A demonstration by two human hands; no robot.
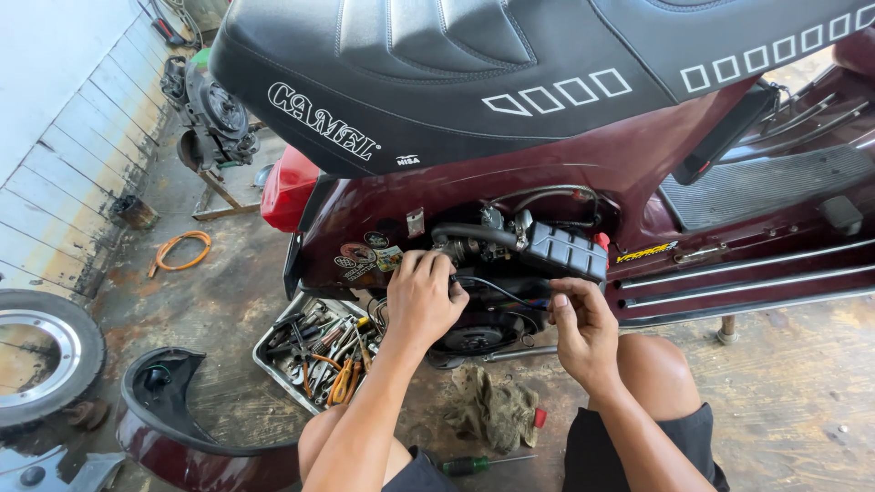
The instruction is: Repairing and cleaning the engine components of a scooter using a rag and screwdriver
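At frame centre, the left hand [421,301] closes on a black cable [497,289] at the scooter's open engine bay [510,255]; the right hand [581,323] pinches its end. Best practice — steady the cable, avoid kinking it.

Scooter [638,173] stands across the upper frame, seat [510,64] on top, engine bay [519,264] open in its side below the seat. Left hand [421,301] and right hand [583,328] both at the bay opening, side by side. Tool tray [273,360] on floor left of the left forearm. Rag [492,410] on floor between the knees, screwdriver [483,464] just in front of it. Detached side cover [173,428] lies left of the tray; wheel [41,364] further left. Hose loop [180,251] on floor behind them.
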